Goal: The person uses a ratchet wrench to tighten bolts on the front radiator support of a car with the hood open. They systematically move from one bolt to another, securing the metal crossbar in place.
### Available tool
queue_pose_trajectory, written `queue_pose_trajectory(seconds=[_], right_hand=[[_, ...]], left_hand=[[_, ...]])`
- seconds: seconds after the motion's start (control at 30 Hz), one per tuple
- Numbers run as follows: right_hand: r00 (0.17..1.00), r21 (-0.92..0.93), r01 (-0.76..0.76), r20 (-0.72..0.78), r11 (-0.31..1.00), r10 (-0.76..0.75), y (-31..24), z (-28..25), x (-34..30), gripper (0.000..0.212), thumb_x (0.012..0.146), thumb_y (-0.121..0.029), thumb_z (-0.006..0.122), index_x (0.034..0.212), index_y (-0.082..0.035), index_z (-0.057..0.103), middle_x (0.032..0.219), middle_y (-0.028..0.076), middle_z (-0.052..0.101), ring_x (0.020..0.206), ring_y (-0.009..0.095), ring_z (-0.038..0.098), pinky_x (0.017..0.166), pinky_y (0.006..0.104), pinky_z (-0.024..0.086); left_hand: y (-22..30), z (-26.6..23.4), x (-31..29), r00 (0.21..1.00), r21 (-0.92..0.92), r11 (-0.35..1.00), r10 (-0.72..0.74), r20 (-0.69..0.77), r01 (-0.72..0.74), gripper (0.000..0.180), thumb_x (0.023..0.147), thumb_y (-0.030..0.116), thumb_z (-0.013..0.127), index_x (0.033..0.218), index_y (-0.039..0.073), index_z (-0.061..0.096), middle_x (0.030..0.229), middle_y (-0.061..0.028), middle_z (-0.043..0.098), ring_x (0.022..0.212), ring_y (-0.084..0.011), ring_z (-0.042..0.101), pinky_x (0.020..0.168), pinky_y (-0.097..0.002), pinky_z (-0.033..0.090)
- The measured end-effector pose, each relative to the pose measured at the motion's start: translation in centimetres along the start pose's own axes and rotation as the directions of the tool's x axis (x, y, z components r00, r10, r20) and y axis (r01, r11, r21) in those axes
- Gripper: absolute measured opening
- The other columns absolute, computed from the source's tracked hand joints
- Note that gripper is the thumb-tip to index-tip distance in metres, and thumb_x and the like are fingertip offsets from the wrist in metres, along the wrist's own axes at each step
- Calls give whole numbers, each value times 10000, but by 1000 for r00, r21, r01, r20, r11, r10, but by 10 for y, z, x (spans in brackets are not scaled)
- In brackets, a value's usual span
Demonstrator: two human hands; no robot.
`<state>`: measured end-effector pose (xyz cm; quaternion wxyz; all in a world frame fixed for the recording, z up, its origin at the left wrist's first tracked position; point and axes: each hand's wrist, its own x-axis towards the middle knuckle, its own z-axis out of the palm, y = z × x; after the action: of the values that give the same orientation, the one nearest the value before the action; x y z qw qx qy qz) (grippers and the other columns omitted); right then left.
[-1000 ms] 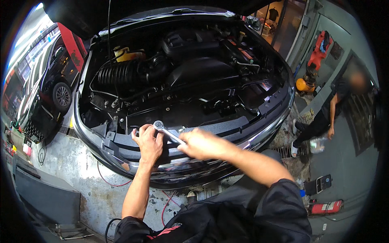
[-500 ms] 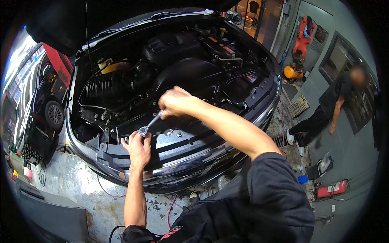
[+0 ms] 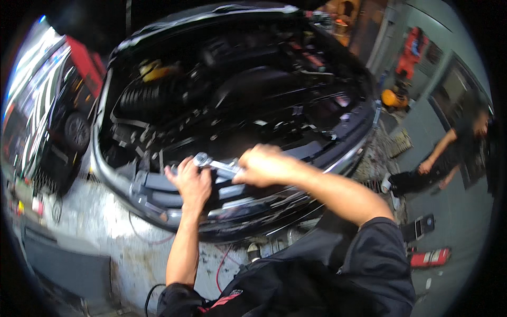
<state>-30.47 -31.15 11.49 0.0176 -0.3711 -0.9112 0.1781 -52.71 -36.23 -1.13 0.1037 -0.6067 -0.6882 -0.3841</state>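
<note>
Ratchet (image 3: 217, 165) sits over the opened-up car's (image 3: 248, 87) front edge, right hand (image 3: 264, 166) wrapped round its handle, left hand (image 3: 193, 183) at its head, grip unclear, turning apparently unfinished!

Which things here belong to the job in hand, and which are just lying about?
Seems part of the job:
ratchet, gripped by the right hand, its head beside the left hand
open car

Apparently just about:
extinguisher, right
orange tank, right
other car, left
</note>
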Motion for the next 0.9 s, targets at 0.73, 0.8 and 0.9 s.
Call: queue_pose_trajectory(seconds=[0.73,0.8,0.9], right_hand=[[869,309,148,-494,939,26,-32,78,-45,287,961,-232,651,1185,-57,608,785,218,698,758,430,699,679,508,567],[910,389,69,-402,919,102,-46,82,-48,298,958,-253,652,1177,-61,587,734,216,688,716,440,695,649,525,563],[939,283,49,-340,958,53,-37,81,-48,342,962,-318,640,1179,-64,563,723,227,690,669,460,687,600,545,563]], left_hand=[[2,-6,6,974,-33,996,-69,215,78,275,988,345,609,1158,170,736,1177,-52,706,1227,-249,585,1169,-673,137],[10,-2,7,975,-70,987,-130,183,144,282,964,381,649,1122,169,747,1153,-48,715,1211,-246,594,1162,-678,147],[4,1,-6,984,-22,993,-110,142,115,247,950,339,649,1116,194,763,1170,-12,729,1231,-241,585,1167,-683,121]])
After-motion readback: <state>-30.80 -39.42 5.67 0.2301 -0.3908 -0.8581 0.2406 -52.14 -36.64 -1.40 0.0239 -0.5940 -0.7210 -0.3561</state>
